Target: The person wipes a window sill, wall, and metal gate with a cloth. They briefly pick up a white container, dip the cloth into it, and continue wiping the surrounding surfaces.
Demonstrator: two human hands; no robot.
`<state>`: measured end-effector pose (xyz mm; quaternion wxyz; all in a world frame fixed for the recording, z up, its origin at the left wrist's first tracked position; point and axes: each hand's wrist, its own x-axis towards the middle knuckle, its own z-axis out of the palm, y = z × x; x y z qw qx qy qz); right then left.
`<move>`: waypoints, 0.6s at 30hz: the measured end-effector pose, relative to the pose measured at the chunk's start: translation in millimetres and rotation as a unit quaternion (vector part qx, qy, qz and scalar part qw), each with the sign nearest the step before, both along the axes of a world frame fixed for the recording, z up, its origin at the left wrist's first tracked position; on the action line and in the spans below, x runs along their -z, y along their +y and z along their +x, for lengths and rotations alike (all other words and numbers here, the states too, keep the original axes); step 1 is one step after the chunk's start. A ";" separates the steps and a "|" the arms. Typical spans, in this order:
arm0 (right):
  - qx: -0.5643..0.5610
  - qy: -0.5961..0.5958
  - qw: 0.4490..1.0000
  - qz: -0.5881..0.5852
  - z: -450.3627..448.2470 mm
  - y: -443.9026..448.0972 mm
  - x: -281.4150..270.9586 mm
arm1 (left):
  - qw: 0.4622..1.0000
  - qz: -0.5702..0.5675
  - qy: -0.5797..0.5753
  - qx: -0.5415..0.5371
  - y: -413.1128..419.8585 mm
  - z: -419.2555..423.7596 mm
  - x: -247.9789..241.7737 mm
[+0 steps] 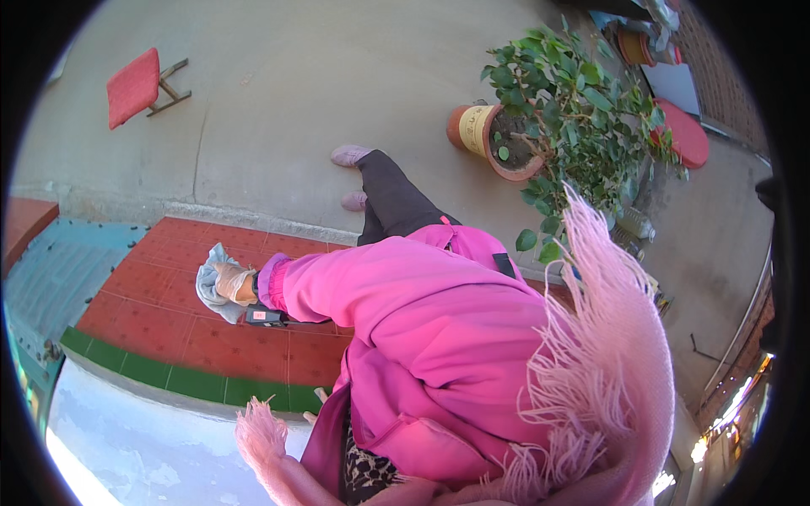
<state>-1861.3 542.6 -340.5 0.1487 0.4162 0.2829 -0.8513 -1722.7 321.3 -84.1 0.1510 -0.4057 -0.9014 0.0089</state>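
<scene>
My right hand (233, 282), seemingly in a thin pale glove, holds a bunched grey-blue cloth (215, 297) against the red tiled top (152, 278) of a low ledge. The pink sleeve (316, 281) reaches out to it, and a small black device (264, 316) sits by the wrist. Of my left hand (316, 408), only fingertips show at the green tile edging (196, 384). The rest is hidden behind the open jacket front (329, 436), so whether it grips anything cannot be made out.
A turquoise sheet (82, 259) adjoins the ledge's far end. A red-topped stool (136, 88) lies tipped on the concrete floor (285, 76). Near my legs stands a potted plant (474, 129); clear plastic bottles (636, 222) lie beyond it. Fringed scarf ends (262, 430) hang in front of me.
</scene>
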 end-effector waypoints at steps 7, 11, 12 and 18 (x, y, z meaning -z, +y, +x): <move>0.060 0.039 0.997 0.024 -17.0 32.3 -39.4 | 0.999 0.002 0.000 0.038 7.6 -37.5 2.9; 0.075 0.063 0.994 0.043 -19.2 47.2 -61.0 | 0.999 -0.001 -0.003 0.037 5.4 -45.6 4.6; 0.077 0.066 0.994 0.050 -18.4 51.6 -63.5 | 0.999 0.000 -0.007 0.036 4.4 -46.7 5.9; 0.068 0.093 0.983 0.141 -5.0 71.2 -76.6 | 0.998 0.002 -0.047 -0.030 4.6 -31.1 -12.5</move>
